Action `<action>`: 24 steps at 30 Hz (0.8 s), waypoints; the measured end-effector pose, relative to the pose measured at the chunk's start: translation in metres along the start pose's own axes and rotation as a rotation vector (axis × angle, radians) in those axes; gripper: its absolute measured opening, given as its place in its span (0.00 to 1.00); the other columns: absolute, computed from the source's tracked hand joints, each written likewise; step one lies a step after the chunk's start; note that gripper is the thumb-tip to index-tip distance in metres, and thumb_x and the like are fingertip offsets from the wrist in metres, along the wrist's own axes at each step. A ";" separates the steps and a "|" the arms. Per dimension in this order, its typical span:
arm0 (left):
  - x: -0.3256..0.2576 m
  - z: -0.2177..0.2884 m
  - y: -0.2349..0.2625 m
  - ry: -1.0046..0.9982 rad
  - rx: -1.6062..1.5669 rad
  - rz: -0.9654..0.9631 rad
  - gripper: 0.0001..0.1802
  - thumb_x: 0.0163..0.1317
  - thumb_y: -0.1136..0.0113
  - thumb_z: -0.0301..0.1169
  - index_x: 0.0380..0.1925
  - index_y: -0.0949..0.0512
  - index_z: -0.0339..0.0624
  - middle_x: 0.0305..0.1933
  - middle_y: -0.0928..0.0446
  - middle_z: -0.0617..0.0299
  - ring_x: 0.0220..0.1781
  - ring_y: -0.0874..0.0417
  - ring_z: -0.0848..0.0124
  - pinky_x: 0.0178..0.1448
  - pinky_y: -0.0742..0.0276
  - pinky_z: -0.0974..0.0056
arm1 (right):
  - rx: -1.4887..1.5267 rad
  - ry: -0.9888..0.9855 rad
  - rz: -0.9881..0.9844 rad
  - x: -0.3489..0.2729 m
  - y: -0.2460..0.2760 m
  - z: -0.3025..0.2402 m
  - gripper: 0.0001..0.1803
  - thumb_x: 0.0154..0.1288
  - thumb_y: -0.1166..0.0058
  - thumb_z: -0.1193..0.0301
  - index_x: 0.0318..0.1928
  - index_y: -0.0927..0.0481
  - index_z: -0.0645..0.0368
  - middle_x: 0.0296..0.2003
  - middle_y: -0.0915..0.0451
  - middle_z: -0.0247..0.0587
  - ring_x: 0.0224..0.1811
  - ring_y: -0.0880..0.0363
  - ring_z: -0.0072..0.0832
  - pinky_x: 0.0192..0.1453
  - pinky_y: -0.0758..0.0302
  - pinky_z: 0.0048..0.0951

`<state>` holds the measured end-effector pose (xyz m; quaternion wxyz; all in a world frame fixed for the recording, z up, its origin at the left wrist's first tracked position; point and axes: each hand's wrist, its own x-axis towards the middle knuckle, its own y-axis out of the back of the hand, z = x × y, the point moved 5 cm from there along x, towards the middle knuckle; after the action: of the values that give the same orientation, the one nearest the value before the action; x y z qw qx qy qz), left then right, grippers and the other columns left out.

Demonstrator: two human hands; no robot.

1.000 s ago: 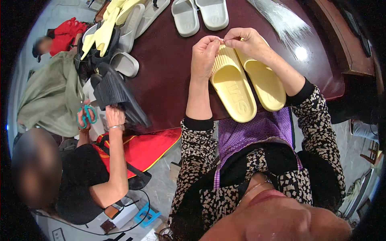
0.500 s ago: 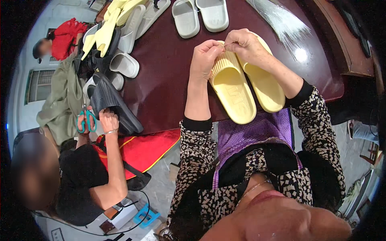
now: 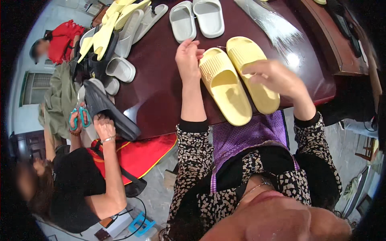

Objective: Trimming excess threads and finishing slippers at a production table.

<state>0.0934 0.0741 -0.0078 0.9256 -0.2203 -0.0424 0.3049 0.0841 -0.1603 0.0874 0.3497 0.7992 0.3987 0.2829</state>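
A pair of yellow slippers lies side by side at the table's near edge, toes pointing away from me: the left slipper [image 3: 231,100] and the right slipper [image 3: 266,94]. A thin tie [image 3: 221,47] shows between their toe ends. My left hand [image 3: 188,60] is raised beside the left slipper's toe, fingers parted and nothing visible in them. Over the strap of the right slipper hovers my right hand [image 3: 277,76], slightly blurred, its fingers stretched out and seemingly holding nothing.
Grey slippers [image 3: 183,24] stand at the table's far side, beside a bundle of thin clear strips [image 3: 271,28]. Yellow, grey and black slippers pile up at the left. There a co-worker holds a black slipper [image 3: 108,110] and teal-handled scissors [image 3: 83,116]. A brown wooden ledge [image 3: 325,40] borders the right.
My hands have parted from their pinch at the slippers' toes. The left has moved left and its fingers have spread; the right has come back toward me over the right slipper.
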 end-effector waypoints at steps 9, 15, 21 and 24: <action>-0.002 -0.010 0.003 0.016 0.132 0.085 0.20 0.58 0.46 0.23 0.52 0.33 0.31 0.40 0.23 0.53 0.28 0.22 0.70 0.32 0.25 0.69 | -0.478 0.049 0.163 -0.008 -0.034 0.023 0.09 0.49 0.45 0.72 0.33 0.25 0.59 0.25 0.26 0.43 0.31 0.24 0.40 0.35 0.26 0.37; -0.006 -0.027 0.008 0.043 0.051 0.083 0.19 0.58 0.46 0.23 0.51 0.32 0.32 0.37 0.23 0.54 0.27 0.23 0.72 0.32 0.25 0.69 | -0.508 0.049 0.344 -0.035 0.032 0.058 0.06 0.47 0.45 0.74 0.28 0.26 0.60 0.21 0.29 0.41 0.26 0.26 0.37 0.33 0.28 0.35; -0.006 -0.023 -0.005 0.034 0.037 0.064 0.16 0.57 0.47 0.22 0.47 0.31 0.33 0.34 0.23 0.56 0.25 0.23 0.72 0.28 0.25 0.69 | -0.271 -0.392 0.387 -0.101 0.251 0.194 0.19 0.66 0.55 0.63 0.50 0.24 0.62 0.42 0.21 0.42 0.45 0.22 0.26 0.48 0.26 0.28; -0.005 -0.031 0.003 0.030 0.029 0.092 0.16 0.57 0.47 0.22 0.46 0.31 0.32 0.33 0.23 0.56 0.25 0.23 0.73 0.27 0.25 0.70 | -0.722 -0.675 0.407 -0.101 0.303 0.227 0.13 0.65 0.54 0.71 0.47 0.21 0.59 0.41 0.19 0.47 0.37 0.18 0.36 0.43 0.24 0.32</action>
<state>0.0941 0.0615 -0.0370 0.9141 -0.2133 -0.0139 0.3445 0.3305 -0.4532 0.1727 0.6493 0.7358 -0.0216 0.1911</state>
